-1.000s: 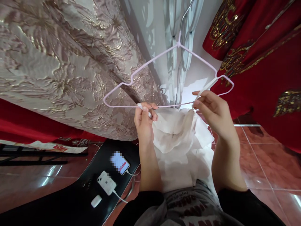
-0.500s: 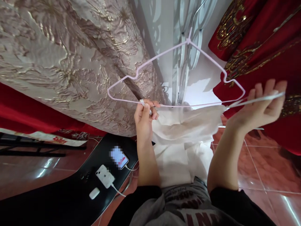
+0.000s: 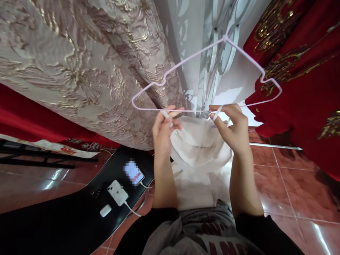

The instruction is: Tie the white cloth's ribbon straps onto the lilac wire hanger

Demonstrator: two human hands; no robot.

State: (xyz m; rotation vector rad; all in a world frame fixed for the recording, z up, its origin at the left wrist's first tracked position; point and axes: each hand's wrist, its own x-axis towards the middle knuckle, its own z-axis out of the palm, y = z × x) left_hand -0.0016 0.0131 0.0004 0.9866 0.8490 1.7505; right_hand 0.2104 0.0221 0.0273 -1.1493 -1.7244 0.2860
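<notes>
Currently | white garment (image 3: 200,145) low between left hand (image 3: 164,125) and right hand (image 3: 233,124) | each grips a white strap (image 3: 217,112)

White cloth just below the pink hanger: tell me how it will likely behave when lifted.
The white cloth will probably be floppy, since it sags in soft, rounded folds below the left hand and right hand. It is likely light for its size, as the fabric looks thin. It seems unlikely to keep its shape, with nothing stiff visible in it.
</notes>
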